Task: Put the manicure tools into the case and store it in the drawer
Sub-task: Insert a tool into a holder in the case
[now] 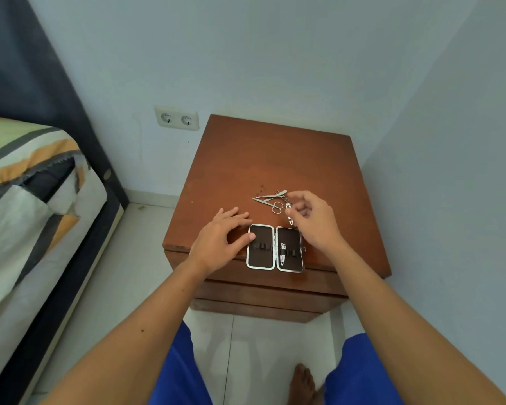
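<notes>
An open manicure case with a metal rim and dark lining lies at the front edge of the brown nightstand. One nail clipper sits strapped in its right half. Loose tools lie just behind it: small scissors, tweezers-like pieces, and a second nail clipper. My left hand rests flat on the case's left edge, thumb on the rim. My right hand hovers over the loose tools, its thumb and forefinger pinching the second clipper.
The nightstand's drawer fronts are shut below the top. A bed with a striped cover stands to the left. A double wall socket is behind, and walls close in at the back and right. My knees and a bare foot are below.
</notes>
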